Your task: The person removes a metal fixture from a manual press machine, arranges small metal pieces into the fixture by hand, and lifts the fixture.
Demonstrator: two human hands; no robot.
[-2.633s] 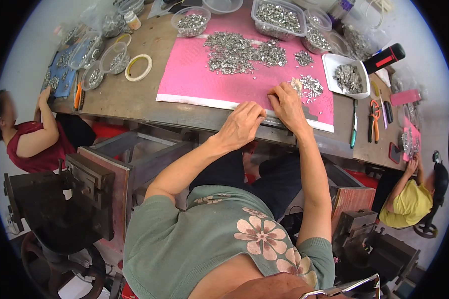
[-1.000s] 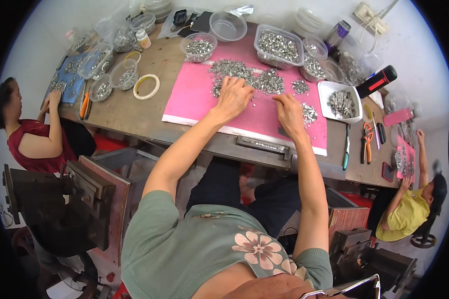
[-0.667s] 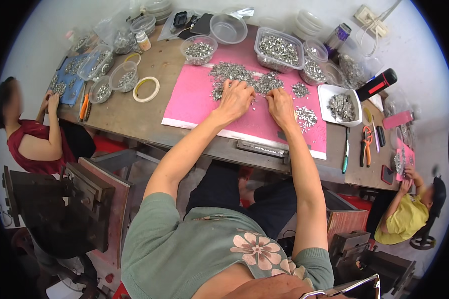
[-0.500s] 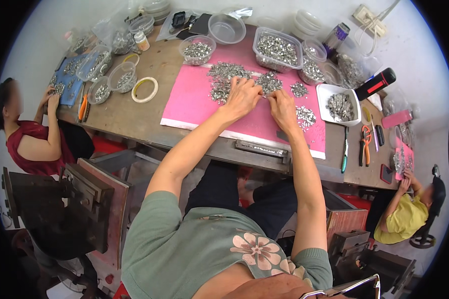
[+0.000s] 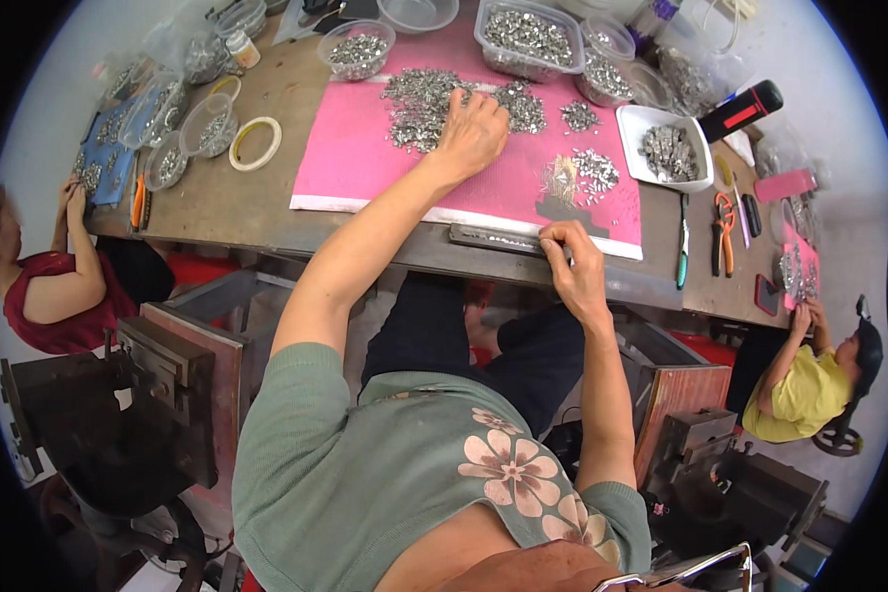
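My left hand [image 5: 472, 133], its fingers bent and drawn together, rests among small shiny metal pieces [image 5: 414, 109] heaped on a pink mat [image 5: 350, 163]. What its fingertips hold is hidden. At the bench's front edge, my right hand [image 5: 575, 259] is closed in a pinch at the right end of a dark metal bar [image 5: 493, 239], which carries a row of tiny silver pieces. Anything between those fingertips is too small to make out. Thin tan pins [image 5: 560, 180] lie beside a loose scatter of metal pieces [image 5: 596, 174] on the mat's right side.
Clear tubs of metal pieces [image 5: 531, 41] line the back. To the right stand a white dish [image 5: 663, 148], a black-and-red bottle [image 5: 742, 111] and orange-handled pliers [image 5: 724, 232]. A tape roll [image 5: 256, 143] lies left. Co-workers sit at the left [image 5: 54, 296] and right [image 5: 804, 390].
My right hand has drawn back from the metal pieces to the bar at the front edge. My left hand stays at the heap. The view has tilted downward, and the tan pins now show.
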